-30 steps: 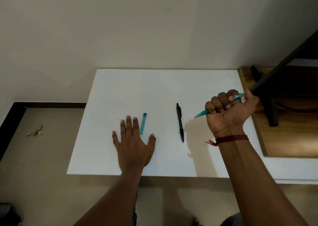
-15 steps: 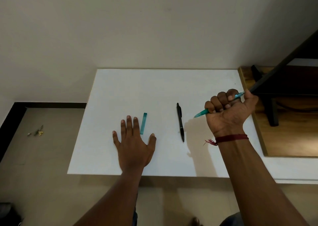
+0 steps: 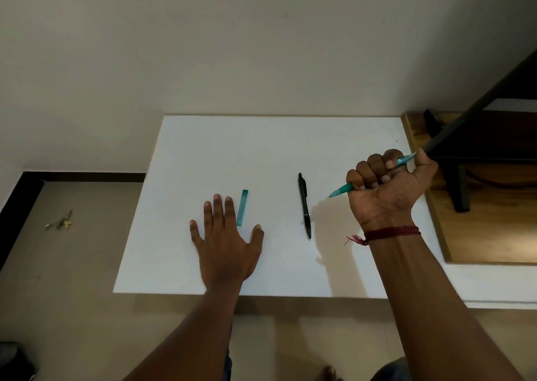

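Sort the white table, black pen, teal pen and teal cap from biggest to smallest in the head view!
1. white table
2. teal pen and black pen: unsure, since the right hand grips the teal one raised nearer the camera, partly hiding it
3. teal cap, smallest

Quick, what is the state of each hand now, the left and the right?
Left hand: open, flat on the white table, holding nothing.
Right hand: closed in a fist around the teal pen.

Black pen (image 3: 304, 206), wooden platform (image 3: 494, 235), small scraps (image 3: 59, 223) on the floor (image 3: 72, 293).
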